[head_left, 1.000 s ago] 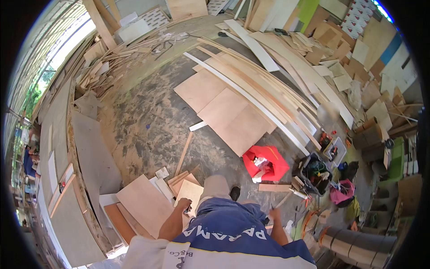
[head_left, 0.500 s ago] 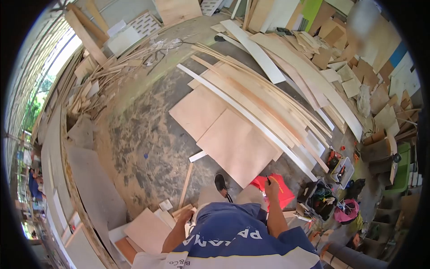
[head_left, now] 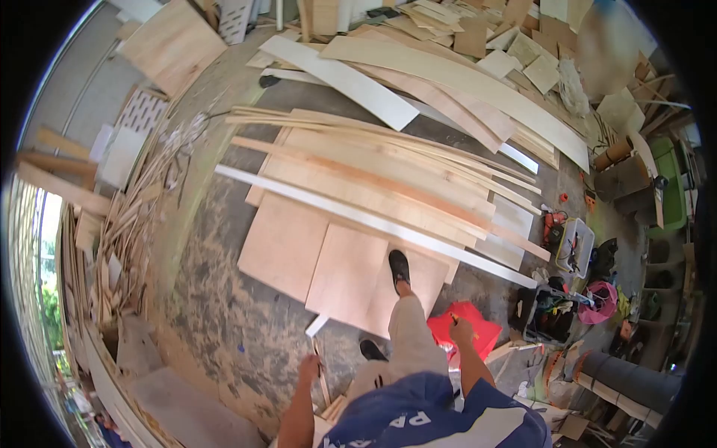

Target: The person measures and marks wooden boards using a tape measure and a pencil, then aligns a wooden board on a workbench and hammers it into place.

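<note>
Left hand (head_left: pixel 308 368) closed on a small dark item (head_left: pixel 320 366), right hand (head_left: pixel 463 330) gripping a small thin item (head_left: pixel 453 319) over red bag (head_left: pixel 485 334), plywood sheets (head_left: pixel 345 272) flat on floor (head_left: pixel 205 299) under long strips (head_left: pixel 377 219), one shoe (head_left: pixel 399 270) on top.

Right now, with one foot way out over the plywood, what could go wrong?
The forward shoe might slip or shift the plywood sheets, which lie loose-looking on the floor. The long white strip lies just ahead, so it could trip that foot. The small thing in the right hand might drop if the grip loosens.
</note>
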Demonstrator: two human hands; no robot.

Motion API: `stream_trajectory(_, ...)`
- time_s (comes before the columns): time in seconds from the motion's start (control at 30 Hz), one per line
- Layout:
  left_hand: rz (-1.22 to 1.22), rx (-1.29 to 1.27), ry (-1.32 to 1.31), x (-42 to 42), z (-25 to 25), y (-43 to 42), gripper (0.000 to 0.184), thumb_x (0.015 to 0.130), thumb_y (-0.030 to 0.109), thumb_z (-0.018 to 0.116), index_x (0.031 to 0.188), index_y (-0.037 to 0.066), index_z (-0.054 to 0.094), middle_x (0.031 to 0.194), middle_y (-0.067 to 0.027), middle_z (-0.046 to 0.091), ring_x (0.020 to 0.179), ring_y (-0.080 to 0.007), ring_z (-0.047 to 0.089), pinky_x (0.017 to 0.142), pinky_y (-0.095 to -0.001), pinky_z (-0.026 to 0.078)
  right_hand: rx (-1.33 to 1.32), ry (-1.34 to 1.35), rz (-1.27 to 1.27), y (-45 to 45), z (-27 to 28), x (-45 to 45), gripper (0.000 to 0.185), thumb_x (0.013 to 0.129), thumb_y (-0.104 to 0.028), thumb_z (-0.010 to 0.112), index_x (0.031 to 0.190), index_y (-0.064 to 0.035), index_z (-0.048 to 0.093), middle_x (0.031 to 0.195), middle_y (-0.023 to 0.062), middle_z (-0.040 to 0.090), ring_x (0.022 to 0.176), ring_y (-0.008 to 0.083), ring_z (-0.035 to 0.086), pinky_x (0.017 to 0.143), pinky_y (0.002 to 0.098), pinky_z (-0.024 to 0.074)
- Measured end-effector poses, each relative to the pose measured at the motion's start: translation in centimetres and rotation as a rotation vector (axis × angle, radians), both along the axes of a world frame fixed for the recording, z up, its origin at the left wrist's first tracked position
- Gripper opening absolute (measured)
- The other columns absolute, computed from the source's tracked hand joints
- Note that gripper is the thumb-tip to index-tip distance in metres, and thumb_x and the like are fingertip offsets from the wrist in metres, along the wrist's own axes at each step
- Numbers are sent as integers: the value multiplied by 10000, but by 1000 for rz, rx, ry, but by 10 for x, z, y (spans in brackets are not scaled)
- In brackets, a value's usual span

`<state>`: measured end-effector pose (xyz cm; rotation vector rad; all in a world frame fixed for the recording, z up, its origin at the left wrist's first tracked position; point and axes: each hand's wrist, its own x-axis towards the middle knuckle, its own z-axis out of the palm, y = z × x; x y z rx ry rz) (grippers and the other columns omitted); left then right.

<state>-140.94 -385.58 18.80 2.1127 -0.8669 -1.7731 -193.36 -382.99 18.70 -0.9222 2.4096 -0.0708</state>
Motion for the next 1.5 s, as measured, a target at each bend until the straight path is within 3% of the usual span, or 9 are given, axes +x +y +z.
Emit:
stream_trajectory(0.23,10,323,93,-127,11,-48,215,912,186,555,959,-11,626,697,-104,655,634,-191,640,570,-306,481,185,-198,271,-191,-121,-43,234,855,-228,538,873,-21,645,948,234,650,881,422,631,787,519,501)
stream_trajectory(0.33,160,462,123,-160,4,-69,208,917,175,545,983,-6,621,717,-111,655,632,-198,641,591,-297,490,250,-161,366,-296,-200,-76,299,839,-240,553,1079,-80,629,1084,182,630,1043,373,606,885,494,495)
stream_trajectory(0.47,430,524,81,-181,1,-74,231,917,166,534,1033,-33,557,731,-157,644,631,-243,636,612,-331,518,19,71,491,-426,-295,-124,469,809,-162,596,1258,-73,495,1289,202,514,989,347,648,837,444,534)
stream_trajectory(0.63,440,663,-38,-174,7,-58,240,918,167,522,1040,-38,554,731,-160,642,649,-255,647,652,-351,544,163,154,639,-488,-336,-128,619,791,-189,684,1321,-15,417,1320,230,476,888,341,685,757,406,567)
stream_trajectory(0.8,481,643,-69,-172,22,-58,231,916,161,513,1033,-32,560,725,-170,642,653,-260,644,646,-342,538,128,240,795,-491,-370,-132,557,729,-169,745,1182,18,480,1130,156,548,780,296,693,677,388,574)
stream_trajectory(0.97,573,567,-6,-180,39,-76,222,912,150,519,1029,-33,564,737,-178,643,663,-258,642,646,-347,536,153,-94,1009,-512,-311,-152,332,692,-191,667,983,-35,629,1017,159,637,897,317,664,788,419,534)
stream_trajectory(1.1,573,509,15,-188,50,-91,224,910,149,523,1025,-38,569,740,-176,642,664,-261,641,648,-353,537,241,-261,705,-524,-222,-142,339,655,-186,637,964,-50,667,971,197,669,950,341,643,863,414,509)
stream_trajectory(1.27,546,418,124,-193,62,-116,184,913,109,545,1027,-28,588,732,-146,645,655,-236,643,630,-316,524,186,-624,861,-512,-159,-134,747,620,-489,832,1138,7,623,1143,246,629,1087,385,588,945,453,460)
stream_trajectory(1.5,669,28,244,-206,122,-169,161,920,93,539,1025,-16,593,730,-128,648,658,-209,642,631,-314,533,74,-691,703,-485,34,-59,702,551,-316,895,1054,33,553,1038,243,636,994,382,613,846,427,496)
